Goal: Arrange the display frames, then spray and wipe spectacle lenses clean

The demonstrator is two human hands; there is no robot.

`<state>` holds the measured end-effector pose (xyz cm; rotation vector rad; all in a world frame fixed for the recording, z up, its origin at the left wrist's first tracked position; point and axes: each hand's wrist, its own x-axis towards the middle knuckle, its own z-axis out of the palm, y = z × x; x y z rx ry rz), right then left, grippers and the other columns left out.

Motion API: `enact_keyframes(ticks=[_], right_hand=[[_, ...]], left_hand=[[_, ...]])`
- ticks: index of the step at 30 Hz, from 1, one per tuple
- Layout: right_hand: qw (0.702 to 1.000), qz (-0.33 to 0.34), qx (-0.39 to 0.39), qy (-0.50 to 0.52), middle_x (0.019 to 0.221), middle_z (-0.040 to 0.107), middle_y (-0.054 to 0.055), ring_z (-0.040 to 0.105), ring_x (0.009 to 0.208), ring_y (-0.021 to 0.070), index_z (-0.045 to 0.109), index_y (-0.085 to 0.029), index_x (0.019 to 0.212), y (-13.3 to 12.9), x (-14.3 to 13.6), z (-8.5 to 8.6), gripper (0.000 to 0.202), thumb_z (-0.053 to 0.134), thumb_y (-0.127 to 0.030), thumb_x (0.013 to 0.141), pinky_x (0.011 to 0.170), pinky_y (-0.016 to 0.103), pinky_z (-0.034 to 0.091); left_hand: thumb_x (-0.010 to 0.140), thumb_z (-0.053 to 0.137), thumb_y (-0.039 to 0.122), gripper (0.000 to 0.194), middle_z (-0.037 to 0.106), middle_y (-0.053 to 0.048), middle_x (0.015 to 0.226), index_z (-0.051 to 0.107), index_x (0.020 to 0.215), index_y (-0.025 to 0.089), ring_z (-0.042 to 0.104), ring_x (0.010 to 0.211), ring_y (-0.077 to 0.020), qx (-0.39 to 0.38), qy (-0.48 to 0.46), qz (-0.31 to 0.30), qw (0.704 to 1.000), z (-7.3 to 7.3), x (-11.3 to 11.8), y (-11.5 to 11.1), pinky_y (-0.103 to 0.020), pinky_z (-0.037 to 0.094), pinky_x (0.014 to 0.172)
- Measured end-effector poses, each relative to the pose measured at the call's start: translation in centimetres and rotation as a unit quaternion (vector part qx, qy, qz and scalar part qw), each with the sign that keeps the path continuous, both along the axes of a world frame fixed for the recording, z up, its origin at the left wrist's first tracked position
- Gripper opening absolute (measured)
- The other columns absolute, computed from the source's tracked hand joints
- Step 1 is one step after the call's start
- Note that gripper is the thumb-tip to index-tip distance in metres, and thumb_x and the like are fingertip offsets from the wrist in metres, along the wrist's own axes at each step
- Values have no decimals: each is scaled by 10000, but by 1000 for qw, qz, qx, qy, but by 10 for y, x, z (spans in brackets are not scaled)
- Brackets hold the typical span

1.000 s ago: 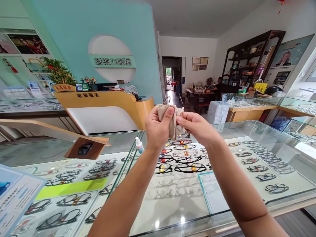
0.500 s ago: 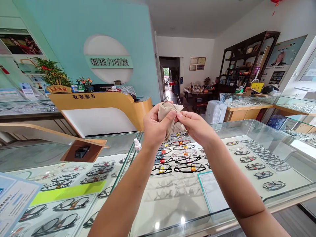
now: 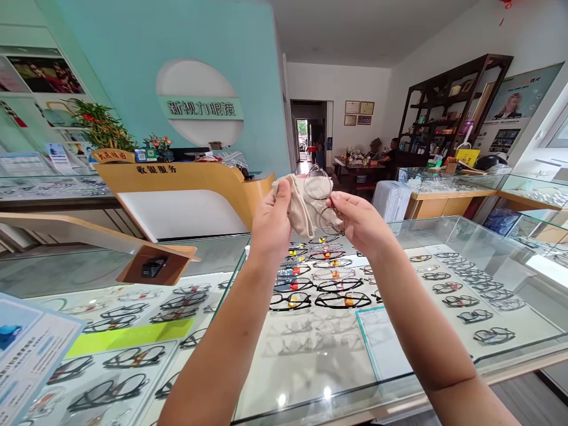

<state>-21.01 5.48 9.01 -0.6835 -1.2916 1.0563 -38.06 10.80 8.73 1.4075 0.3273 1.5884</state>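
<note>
A beige cloth [image 3: 298, 207] is gripped by my left hand [image 3: 273, 222], thumb on top, above the glass display case. Thin-framed round glasses [image 3: 318, 186] lie against the right part of the cloth, one lens above the other. My right hand [image 3: 361, 222] pinches the glasses between thumb and fingertips at their right side. Rows of spectacles [image 3: 339, 285] sit in the case below both hands.
A glass case [image 3: 323, 396] spans the front. A wooden stand [image 3: 153, 266] rises at the left, with a leaflet [image 3: 33, 355] nearer. Farther back are a yellow counter [image 3: 190, 183], a suitcase [image 3: 388, 201] and a seated person [image 3: 393, 151].
My hands have moved apart, and my left hand now holds the cloth to the left. The round lenses, earlier mostly wrapped, now show. The view has shifted slightly.
</note>
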Motion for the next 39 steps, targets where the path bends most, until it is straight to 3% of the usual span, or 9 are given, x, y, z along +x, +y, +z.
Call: enact_keyframes(ticks=[5, 8, 11, 14, 17, 27, 30, 34, 39], right_hand=[[997, -64, 41, -3, 1051, 772, 64, 697, 1060, 208, 703, -262, 886, -2, 4, 4, 519, 911, -732, 815, 909, 347, 577], [994, -88, 58, -26, 1018, 777, 61, 715, 1073, 215, 673, -271, 909, -7, 7, 7, 508, 846, -747, 874, 935, 366, 581], [991, -99, 74, -48, 940, 755, 40, 712, 1011, 206, 660, -268, 901, -16, 8, 11, 470, 799, -716, 932, 952, 370, 567], [986, -100, 97, -89, 870, 732, 25, 679, 946, 197, 657, -262, 865, -26, 8, 15, 422, 759, -650, 996, 940, 368, 544], [979, -97, 120, -132, 826, 722, 18, 628, 860, 183, 649, -255, 834, -36, 7, 19, 405, 734, -598, 1033, 888, 366, 517], [959, -131, 145, -203, 833, 721, 29, 620, 829, 186, 650, -246, 838, -51, 6, 22, 383, 661, -532, 1093, 846, 381, 508], [929, -221, 208, -211, 1040, 755, 61, 674, 1012, 225, 704, -263, 1000, -57, 3, 20, 273, 669, -519, 1086, 981, 424, 544], [832, -388, 326, -226, 1360, 685, 97, 634, 1327, 297, 669, -295, 1349, -61, -3, 16, 416, 775, -502, 1004, 1190, 516, 504], [772, -440, 368, -273, 1402, 672, 113, 657, 1315, 331, 631, -302, 1463, -65, -12, 13, 528, 813, -459, 993, 1179, 564, 536]], left_hand=[[961, 780, 752, 518, 663, -14, 690, 827, 1034, 241, 647, 670, -187, 52, 57, 132, 988, 1, -19, 6, -304, 530, 613], [1024, 752, 641, 416, 518, 22, 618, 784, 916, 240, 498, 609, -168, 120, 139, 254, 950, 4, -28, -3, -309, 458, 615], [961, 849, 558, 378, 608, -1, 726, 704, 822, 237, 542, 712, -184, 222, 177, 326, 902, 11, -29, -16, -325, 494, 735], [768, 1005, 593, 485, 769, -75, 1072, 758, 1004, 248, 664, 940, -250, 298, 173, 328, 879, 16, -26, -25, -368, 551, 889], [663, 1056, 649, 722, 770, -126, 1324, 775, 1204, 262, 710, 1097, -308, 300, 173, 310, 885, 17, -25, -28, -387, 586, 921], [696, 1025, 703, 693, 809, -126, 1276, 808, 1196, 275, 745, 1166, -351, 317, 199, 308, 875, 16, -28, -34, -423, 643, 894], [686, 1055, 648, 693, 795, -126, 1262, 797, 1211, 276, 746, 1187, -356, 296, 150, 328, 885, 15, -29, -36, -422, 637, 912], [714, 1059, 597, 724, 752, -123, 1352, 750, 1296, 298, 716, 1227, -348, 248, 84, 376, 889, 13, -33, -40, -431, 631, 920], [739, 1052, 575, 683, 744, -112, 1328, 733, 1268, 283, 711, 1175, -328, 225, 45, 440, 868, 14, -35, -51, -434, 622, 891]])
